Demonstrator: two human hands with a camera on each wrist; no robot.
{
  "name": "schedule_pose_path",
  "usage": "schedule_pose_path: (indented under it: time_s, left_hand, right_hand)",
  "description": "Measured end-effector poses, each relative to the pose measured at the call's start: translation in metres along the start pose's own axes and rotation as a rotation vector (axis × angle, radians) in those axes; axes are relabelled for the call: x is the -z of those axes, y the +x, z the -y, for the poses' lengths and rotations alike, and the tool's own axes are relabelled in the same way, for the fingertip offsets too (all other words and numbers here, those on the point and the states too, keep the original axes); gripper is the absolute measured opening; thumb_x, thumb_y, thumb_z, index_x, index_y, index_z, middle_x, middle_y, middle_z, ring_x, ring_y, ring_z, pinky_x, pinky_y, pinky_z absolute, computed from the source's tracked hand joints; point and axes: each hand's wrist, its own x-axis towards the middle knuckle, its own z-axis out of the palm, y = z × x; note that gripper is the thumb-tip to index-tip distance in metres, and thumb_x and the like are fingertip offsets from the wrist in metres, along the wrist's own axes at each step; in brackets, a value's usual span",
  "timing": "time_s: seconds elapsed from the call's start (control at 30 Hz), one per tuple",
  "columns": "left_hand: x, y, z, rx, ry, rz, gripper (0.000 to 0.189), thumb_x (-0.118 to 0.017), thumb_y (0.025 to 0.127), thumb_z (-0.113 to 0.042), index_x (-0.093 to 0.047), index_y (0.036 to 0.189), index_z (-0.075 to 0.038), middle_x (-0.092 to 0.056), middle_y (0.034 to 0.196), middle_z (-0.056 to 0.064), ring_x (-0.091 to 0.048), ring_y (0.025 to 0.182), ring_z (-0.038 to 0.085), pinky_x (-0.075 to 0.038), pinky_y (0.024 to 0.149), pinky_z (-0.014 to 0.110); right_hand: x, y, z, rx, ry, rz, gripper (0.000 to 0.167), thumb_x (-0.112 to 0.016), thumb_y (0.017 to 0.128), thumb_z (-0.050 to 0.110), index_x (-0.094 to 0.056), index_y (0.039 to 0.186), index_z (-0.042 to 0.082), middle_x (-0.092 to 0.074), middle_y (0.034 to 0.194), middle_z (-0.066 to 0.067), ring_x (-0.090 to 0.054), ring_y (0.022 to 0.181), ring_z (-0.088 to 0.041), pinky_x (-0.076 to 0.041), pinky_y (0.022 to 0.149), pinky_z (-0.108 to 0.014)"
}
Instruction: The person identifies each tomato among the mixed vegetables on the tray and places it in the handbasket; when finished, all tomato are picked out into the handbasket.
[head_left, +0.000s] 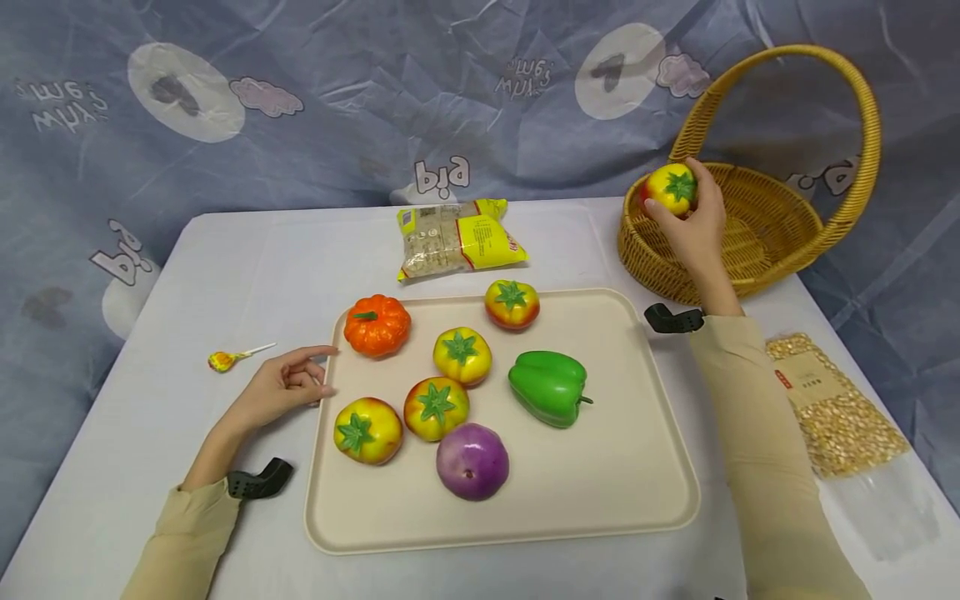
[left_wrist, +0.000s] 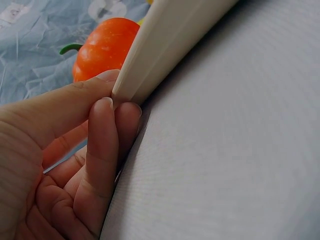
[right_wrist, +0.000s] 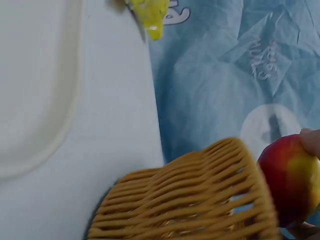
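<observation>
One red-and-yellow tomato [head_left: 670,188] is held up by a person's right hand [head_left: 701,223] at the left side of a wicker basket [head_left: 643,257], its green star-shaped top exposed; thumb and fingers are clamped around its sides, though whether the rim is touched by the fruit cannot be told. At the other side of the table [head_left: 255,283], the edge of a cream tray [head_left: 615,483] is pinched by the left hand [head_left: 281,385], its fingertips drawn together on the rim near an orange pumpkin [head_left: 377,326], as is shown from the left wrist. Four more tomatoes [head_left: 462,362] are spread over the tray's left half and far edge, with a purple eggplant [head_left: 472,462] set close to the nearest of them and a green bell pepper [head_left: 550,387] laid on its side to the right. Beyond the tray a yellow packet [head_left: 487,242] is seen, a lollipop [head_left: 222,361] is placed to the left, and a bag of kernels [head_left: 847,417] is partly covered by the right sleeve [head_left: 765,450].
</observation>
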Motion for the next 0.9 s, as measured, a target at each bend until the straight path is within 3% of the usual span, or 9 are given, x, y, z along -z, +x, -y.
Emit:
schedule_pose_path:
  time_s: [0.2, 0.57, 0.9]
  left_hand:
    - [0.000, 0.003, -0.001, -0.011, -0.017, 0.015, 0.055, -0.070, 0.082, -0.004, -0.047, 0.131, 0.003, -0.059, 0.080, -0.006, -0.060, 0.059, 0.003, -0.054, 0.056, 0.022]
    - [0.003, 0.004, -0.001, -0.033, -0.018, 0.029, 0.053, -0.068, 0.083, -0.003, -0.045, 0.131, 0.006, -0.060, 0.081, -0.007, -0.061, 0.060, 0.005, -0.055, 0.056, 0.023]
    - [0.003, 0.001, 0.002, -0.030, -0.044, 0.057, 0.053, -0.067, 0.084, -0.002, -0.044, 0.130, 0.007, -0.061, 0.081, -0.006, -0.062, 0.061, 0.004, -0.056, 0.056, 0.025]
  right_hand:
    - [0.008, -0.003, -0.015, -0.092, -0.085, 0.038, 0.071, -0.061, 0.086, 0.038, -0.027, 0.147, 0.023, -0.034, 0.148, -0.011, -0.033, 0.131, -0.029, -0.027, 0.114, -0.044]
    - [0.039, -0.017, -0.028, -0.146, -0.177, 0.352, 0.081, -0.057, 0.089, 0.042, -0.014, 0.151, 0.012, -0.024, 0.151, -0.021, -0.033, 0.129, -0.039, -0.029, 0.110, -0.054]
    - [0.057, -0.015, -0.040, -0.160, -0.257, 0.480, 0.085, -0.061, 0.089, 0.036, -0.011, 0.151, 0.008, -0.020, 0.150, -0.028, -0.029, 0.128, -0.045, -0.027, 0.108, -0.061]
